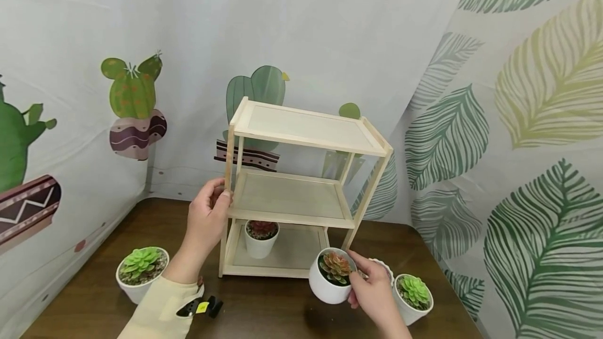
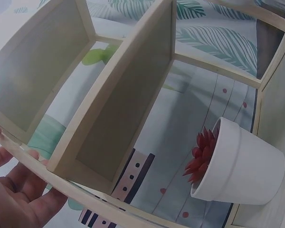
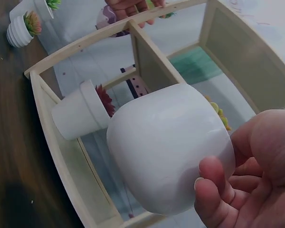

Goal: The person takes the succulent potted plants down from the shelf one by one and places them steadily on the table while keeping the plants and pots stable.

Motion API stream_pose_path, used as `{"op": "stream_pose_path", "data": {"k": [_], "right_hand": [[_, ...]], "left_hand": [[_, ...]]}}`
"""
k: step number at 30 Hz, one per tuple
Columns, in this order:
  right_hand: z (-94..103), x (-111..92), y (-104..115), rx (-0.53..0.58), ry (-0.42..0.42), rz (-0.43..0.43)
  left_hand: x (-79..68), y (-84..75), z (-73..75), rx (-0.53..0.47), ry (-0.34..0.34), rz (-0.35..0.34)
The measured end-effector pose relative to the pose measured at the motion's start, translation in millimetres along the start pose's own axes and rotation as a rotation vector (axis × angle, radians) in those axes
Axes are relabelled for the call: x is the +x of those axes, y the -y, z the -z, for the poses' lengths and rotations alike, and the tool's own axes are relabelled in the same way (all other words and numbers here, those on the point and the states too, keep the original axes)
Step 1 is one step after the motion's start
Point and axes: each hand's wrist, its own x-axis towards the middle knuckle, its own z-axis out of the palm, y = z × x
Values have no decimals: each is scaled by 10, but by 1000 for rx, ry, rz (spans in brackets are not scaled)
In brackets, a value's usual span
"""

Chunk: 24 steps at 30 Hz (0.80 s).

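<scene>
My right hand holds a round white pot with an orange-green succulent at its right side, in front of the rack's lower right corner. The right wrist view shows thumb and fingers on the smooth white pot. My left hand grips the left front post of a three-tier pale wooden rack, near the middle shelf. In the left wrist view its fingers curl round that post. A tapered white pot with a dark red succulent stands on the bottom shelf, toward the left; the middle and top shelves are bare.
On the brown table, a white pot with a green succulent stands left of the rack. Another green succulent pot is at the right, beside a white pot partly hidden by my right hand. Printed curtains hang behind.
</scene>
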Motion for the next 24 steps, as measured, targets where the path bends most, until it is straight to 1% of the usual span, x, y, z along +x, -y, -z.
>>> {"op": "stream_pose_path", "data": {"k": [12, 19, 21, 24], "right_hand": [[281, -303, -221, -16, -96, -70], [407, -444, -376, -41, -124, -206], [448, -479, -433, -56, -139, -231], [519, -518, -529, -113, -152, -249]], "left_hand": [[8, -14, -20, -3, -4, 13], [7, -22, -8, -10, 9, 31], [9, -18, -9, -9, 10, 33], [8, -17, -14, -4, 10, 34]]}}
